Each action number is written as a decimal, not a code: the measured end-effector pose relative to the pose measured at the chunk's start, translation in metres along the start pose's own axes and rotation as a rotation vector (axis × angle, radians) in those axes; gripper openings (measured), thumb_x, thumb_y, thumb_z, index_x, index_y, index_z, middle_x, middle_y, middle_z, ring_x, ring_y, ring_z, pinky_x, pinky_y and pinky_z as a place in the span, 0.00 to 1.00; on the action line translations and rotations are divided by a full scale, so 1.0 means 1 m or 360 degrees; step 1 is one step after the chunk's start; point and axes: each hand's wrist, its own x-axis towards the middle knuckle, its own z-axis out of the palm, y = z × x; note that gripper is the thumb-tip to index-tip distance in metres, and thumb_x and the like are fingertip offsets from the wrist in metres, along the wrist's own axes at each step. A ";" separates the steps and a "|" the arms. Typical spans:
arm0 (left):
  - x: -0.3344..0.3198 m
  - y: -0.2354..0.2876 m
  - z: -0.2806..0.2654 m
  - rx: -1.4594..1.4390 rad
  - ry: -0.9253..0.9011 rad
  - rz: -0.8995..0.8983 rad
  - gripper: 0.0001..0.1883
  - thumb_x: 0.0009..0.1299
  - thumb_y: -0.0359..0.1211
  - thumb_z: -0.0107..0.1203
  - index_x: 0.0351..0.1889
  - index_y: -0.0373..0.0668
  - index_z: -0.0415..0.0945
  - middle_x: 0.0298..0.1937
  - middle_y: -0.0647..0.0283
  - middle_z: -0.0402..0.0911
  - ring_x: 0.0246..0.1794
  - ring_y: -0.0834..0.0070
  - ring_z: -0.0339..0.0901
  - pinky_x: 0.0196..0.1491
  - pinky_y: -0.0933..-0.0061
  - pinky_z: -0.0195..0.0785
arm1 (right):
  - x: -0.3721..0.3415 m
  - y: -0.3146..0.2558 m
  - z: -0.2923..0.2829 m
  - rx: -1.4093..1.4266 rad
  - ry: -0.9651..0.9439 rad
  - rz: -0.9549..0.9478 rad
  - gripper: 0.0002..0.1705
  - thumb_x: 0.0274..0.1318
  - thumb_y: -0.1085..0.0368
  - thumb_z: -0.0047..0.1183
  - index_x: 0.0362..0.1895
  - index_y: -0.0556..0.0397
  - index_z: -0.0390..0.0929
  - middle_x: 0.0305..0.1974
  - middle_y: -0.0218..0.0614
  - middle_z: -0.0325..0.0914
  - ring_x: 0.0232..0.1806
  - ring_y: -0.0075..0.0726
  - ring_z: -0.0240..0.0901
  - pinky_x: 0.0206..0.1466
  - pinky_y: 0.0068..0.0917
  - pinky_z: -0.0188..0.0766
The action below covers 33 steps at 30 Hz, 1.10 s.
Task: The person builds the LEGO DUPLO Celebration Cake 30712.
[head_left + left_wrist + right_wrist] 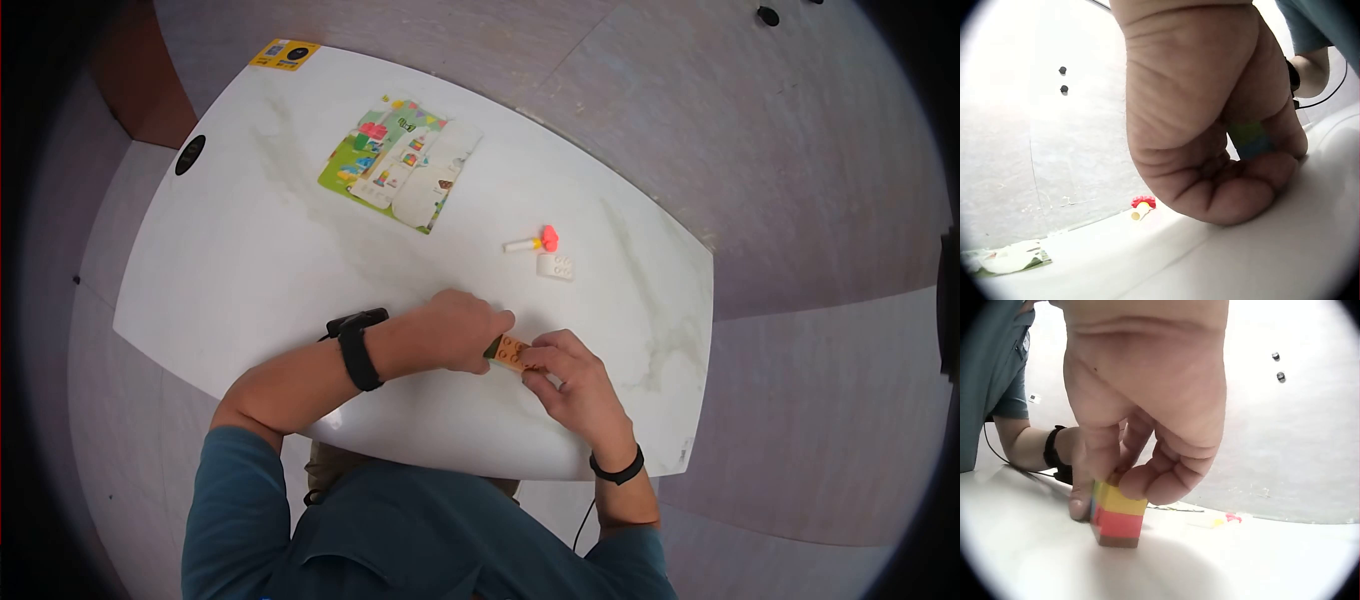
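Both hands meet at a small stack of toy building bricks near the table's front edge. Its studded top brick [508, 350] looks orange in the head view. From the right wrist, the stack shows a yellow layer [1124, 501], a red layer [1120, 525] and a brown layer [1119, 542] at the bottom. My left hand [462, 330] curls its fingers round the stack's left end, where a green and blue part [1250, 139] shows between finger and thumb. With thumb and fingers, my right hand [573, 385] pinches the top at the right end. The fingers hide much of the stack.
Beyond the hands lie a white studded brick [555, 266] and a pink flower-shaped piece [550, 238] joined to a white stick [520, 245]. An illustrated sheet [400, 165] lies farther back on the white table [250, 230]. A yellow label [284, 54] marks the far left corner.
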 end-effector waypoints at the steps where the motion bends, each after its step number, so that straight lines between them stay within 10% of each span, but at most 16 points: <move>1: 0.000 0.000 0.001 0.0003 0.0004 0.0005 0.23 0.59 0.42 0.72 0.47 0.44 0.77 0.35 0.57 0.85 0.38 0.55 0.86 0.41 0.53 0.78 | -0.001 -0.002 0.001 0.0000 0.0004 0.0037 0.14 0.58 0.73 0.66 0.49 0.48 0.85 0.50 0.38 0.80 0.45 0.49 0.83 0.46 0.38 0.82; 11: 0.003 0.009 -0.014 -0.0040 -0.0094 -0.0028 0.24 0.58 0.46 0.73 0.46 0.43 0.79 0.41 0.57 0.84 0.44 0.56 0.86 0.46 0.54 0.79 | -0.005 0.004 -0.005 0.0028 0.0015 -0.0029 0.15 0.62 0.72 0.65 0.52 0.49 0.86 0.54 0.41 0.80 0.46 0.47 0.84 0.48 0.37 0.82; 22: 0.010 -0.002 -0.004 0.0010 0.0304 0.0057 0.17 0.61 0.40 0.70 0.43 0.44 0.79 0.40 0.59 0.80 0.44 0.58 0.83 0.45 0.55 0.79 | 0.064 0.100 -0.025 0.0016 0.0523 0.0006 0.23 0.59 0.75 0.63 0.60 0.54 0.80 0.59 0.37 0.80 0.33 0.24 0.72 0.41 0.24 0.75; 28: 0.012 -0.008 -0.005 -0.0020 0.0423 -0.0012 0.17 0.59 0.39 0.71 0.41 0.43 0.79 0.39 0.59 0.79 0.43 0.58 0.83 0.44 0.55 0.78 | 0.066 0.096 -0.018 0.0044 0.0371 0.0442 0.23 0.60 0.73 0.64 0.60 0.56 0.79 0.46 0.35 0.83 0.34 0.27 0.74 0.43 0.27 0.77; 33: 0.014 -0.013 -0.002 -0.0041 0.0385 -0.0049 0.19 0.57 0.40 0.73 0.43 0.44 0.80 0.41 0.58 0.80 0.44 0.58 0.83 0.46 0.56 0.78 | 0.046 0.113 -0.021 0.1001 0.0507 0.0409 0.18 0.60 0.75 0.62 0.56 0.58 0.81 0.40 0.28 0.80 0.33 0.19 0.72 0.41 0.20 0.72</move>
